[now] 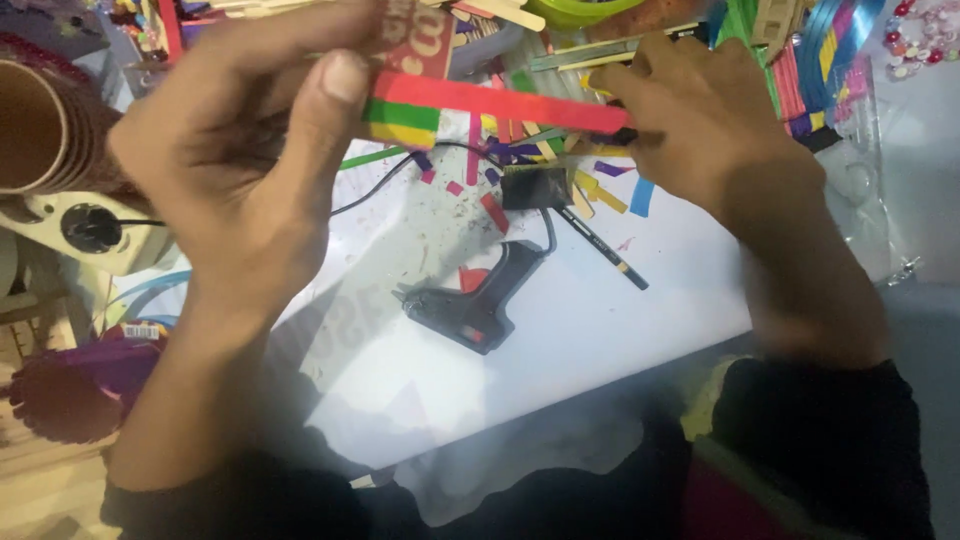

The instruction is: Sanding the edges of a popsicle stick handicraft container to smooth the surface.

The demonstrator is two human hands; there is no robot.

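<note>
Nearest the camera, dark sleeves lead up to both hands, raised above the table. The left hand (250,150) is clamped on one end of a small stack of flat coloured craft sticks (480,105), red on top with green and yellow layers showing at the end; the thumb presses on the top face. The right hand (700,110) is closed on the other end, fingertips pinching where the red top stick runs out.

Handling, as judged: the stack looks light, stiff along its length and thin enough to snap if bent. Painted faces may be slick, and if the layers are glued, any fresh glue would let them slide. Holding it at both ends with flat finger pressure suits it.

Below the hands lies a white sheet (600,330) covering the table, speckled with small debris. On it rest a black glue gun (480,300) on its side, its cord trailing left, a dark pencil (605,250), and cut coloured stick offcuts (600,190).

Farther off: stacked brown paper cups (40,120) at left, and a crowded heap of coloured sticks and ribbon rolls (820,50) along the far edge. The room beyond is not visible.
</note>
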